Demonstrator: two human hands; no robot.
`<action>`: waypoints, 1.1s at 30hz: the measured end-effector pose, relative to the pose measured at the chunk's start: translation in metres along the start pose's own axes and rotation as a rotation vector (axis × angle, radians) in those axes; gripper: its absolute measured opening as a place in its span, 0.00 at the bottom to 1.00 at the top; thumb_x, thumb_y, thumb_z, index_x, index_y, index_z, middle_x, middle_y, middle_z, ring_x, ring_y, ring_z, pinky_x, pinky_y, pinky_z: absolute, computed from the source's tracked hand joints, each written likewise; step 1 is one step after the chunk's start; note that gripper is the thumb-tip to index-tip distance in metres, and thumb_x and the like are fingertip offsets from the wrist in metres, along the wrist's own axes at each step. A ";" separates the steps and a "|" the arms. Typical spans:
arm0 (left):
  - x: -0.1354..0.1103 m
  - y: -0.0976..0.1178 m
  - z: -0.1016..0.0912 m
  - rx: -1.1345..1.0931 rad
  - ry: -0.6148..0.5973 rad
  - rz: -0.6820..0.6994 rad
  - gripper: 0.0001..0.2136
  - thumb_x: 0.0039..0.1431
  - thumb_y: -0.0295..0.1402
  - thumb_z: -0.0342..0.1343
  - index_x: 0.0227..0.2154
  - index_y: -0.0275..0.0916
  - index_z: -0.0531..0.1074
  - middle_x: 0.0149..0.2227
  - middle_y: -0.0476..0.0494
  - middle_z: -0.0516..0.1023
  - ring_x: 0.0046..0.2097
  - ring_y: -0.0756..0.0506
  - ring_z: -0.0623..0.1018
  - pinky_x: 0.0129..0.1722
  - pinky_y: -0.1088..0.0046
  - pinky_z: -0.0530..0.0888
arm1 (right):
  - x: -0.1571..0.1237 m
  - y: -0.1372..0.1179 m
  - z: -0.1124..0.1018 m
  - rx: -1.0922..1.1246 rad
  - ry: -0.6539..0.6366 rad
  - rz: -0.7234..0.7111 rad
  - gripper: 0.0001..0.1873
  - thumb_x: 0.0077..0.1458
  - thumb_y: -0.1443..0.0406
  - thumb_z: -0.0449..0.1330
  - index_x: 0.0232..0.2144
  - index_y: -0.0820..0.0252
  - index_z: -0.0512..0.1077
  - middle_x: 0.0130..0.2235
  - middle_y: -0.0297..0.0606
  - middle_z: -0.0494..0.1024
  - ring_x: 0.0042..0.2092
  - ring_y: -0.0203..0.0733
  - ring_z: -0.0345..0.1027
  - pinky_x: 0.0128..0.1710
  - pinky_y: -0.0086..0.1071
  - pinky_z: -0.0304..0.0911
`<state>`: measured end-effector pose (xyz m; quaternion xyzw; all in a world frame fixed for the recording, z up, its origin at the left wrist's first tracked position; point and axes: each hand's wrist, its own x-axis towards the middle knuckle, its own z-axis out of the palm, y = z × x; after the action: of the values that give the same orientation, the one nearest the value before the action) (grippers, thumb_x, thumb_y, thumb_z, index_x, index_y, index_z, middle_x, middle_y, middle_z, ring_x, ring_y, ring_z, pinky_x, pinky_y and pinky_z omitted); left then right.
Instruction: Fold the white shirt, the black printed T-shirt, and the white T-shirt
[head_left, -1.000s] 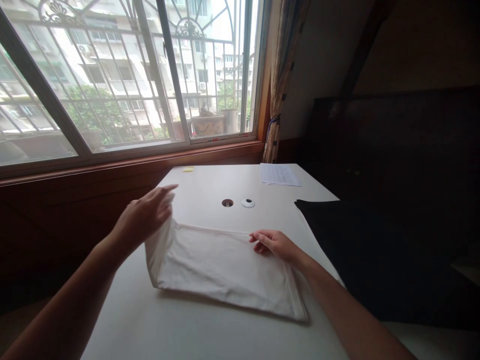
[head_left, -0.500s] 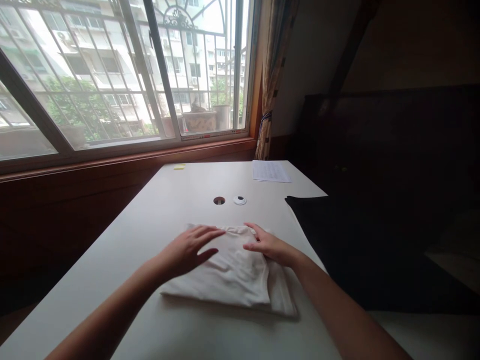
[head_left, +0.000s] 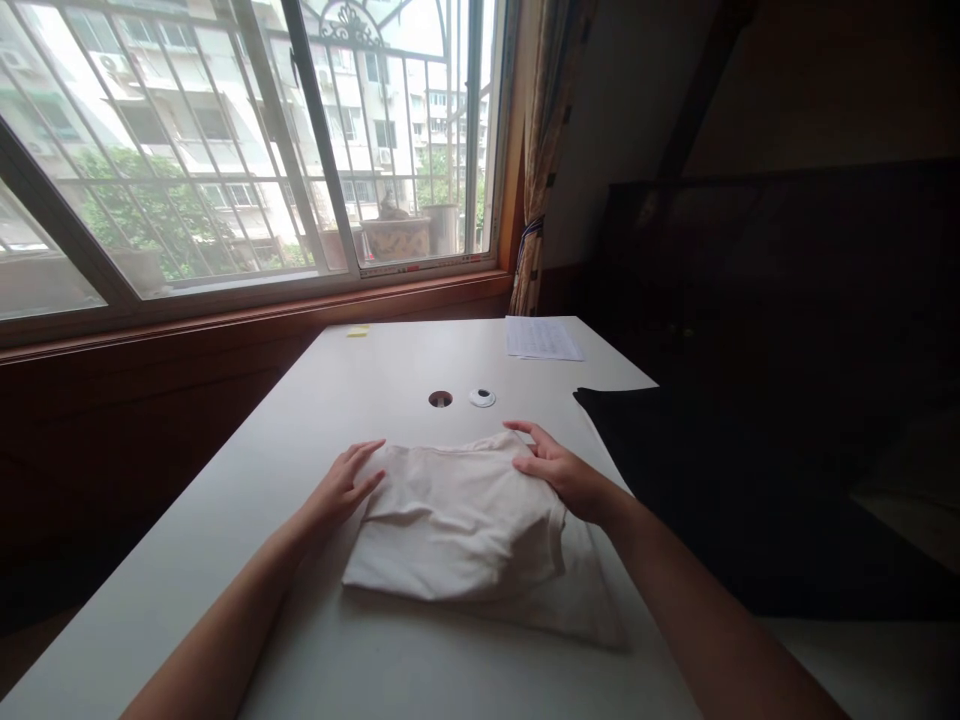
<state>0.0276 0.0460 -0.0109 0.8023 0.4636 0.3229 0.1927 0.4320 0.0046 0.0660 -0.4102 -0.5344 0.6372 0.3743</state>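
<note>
A folded white T-shirt (head_left: 457, 520) lies wrinkled on the white table (head_left: 300, 450), its upper layer lifted a little toward the right. My right hand (head_left: 559, 470) grips the far right corner of that layer, thumb on top and fingers behind the edge. At the far left corner, my left hand (head_left: 349, 490) rests against the fabric with fingers stretched out and thumb apart. A banded edge of the shirt shows below my right hand, and a lower layer sticks out at the near right.
Beyond the shirt are a round hole (head_left: 440, 399) in the tabletop and a white ring-shaped cover (head_left: 482, 398). Papers (head_left: 544, 338) and a yellow note (head_left: 358, 331) lie at the far edge. Black cloth (head_left: 675, 480) covers the right side.
My left hand has moved left off the shirt's top to its corner. My right hand has shifted right and away from me, pulling the upper layer along and raising it.
</note>
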 end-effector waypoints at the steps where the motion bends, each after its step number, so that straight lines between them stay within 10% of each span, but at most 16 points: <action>1: 0.000 0.003 0.001 0.028 0.001 0.010 0.24 0.70 0.45 0.53 0.65 0.48 0.64 0.63 0.38 0.69 0.64 0.38 0.69 0.65 0.49 0.67 | 0.000 0.000 -0.002 -0.028 0.010 0.015 0.37 0.58 0.60 0.63 0.66 0.48 0.55 0.50 0.40 0.77 0.45 0.45 0.75 0.45 0.36 0.69; 7: -0.002 0.027 0.003 0.028 -0.008 0.016 0.23 0.69 0.44 0.54 0.64 0.48 0.65 0.59 0.39 0.71 0.57 0.40 0.74 0.57 0.56 0.75 | 0.002 0.014 -0.017 -0.378 0.080 0.199 0.37 0.55 0.64 0.61 0.66 0.51 0.58 0.49 0.41 0.79 0.46 0.47 0.75 0.48 0.38 0.68; 16: -0.005 0.044 0.011 -0.143 0.018 -0.182 0.32 0.62 0.38 0.58 0.67 0.45 0.57 0.51 0.41 0.71 0.32 0.51 0.74 0.35 0.67 0.79 | 0.008 0.021 -0.027 -0.529 0.051 0.094 0.39 0.56 0.62 0.62 0.68 0.51 0.58 0.55 0.42 0.78 0.54 0.51 0.73 0.57 0.41 0.64; 26: 0.001 0.020 -0.017 0.017 0.332 -0.062 0.23 0.66 0.40 0.56 0.63 0.46 0.65 0.50 0.42 0.69 0.39 0.48 0.77 0.43 0.62 0.81 | 0.014 0.032 -0.005 -0.400 0.020 0.009 0.38 0.56 0.60 0.64 0.67 0.51 0.60 0.51 0.41 0.75 0.48 0.47 0.74 0.48 0.39 0.69; 33: -0.010 0.002 -0.047 0.118 0.039 -0.108 0.15 0.67 0.44 0.53 0.50 0.44 0.75 0.39 0.45 0.77 0.38 0.44 0.80 0.39 0.65 0.79 | 0.005 0.017 -0.004 -0.481 -0.058 0.041 0.38 0.53 0.65 0.62 0.66 0.50 0.61 0.49 0.38 0.77 0.45 0.45 0.74 0.44 0.36 0.68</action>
<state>-0.0078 0.0366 0.0209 0.7795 0.5282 0.2997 0.1534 0.4330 0.0076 0.0483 -0.4797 -0.6728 0.5108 0.2373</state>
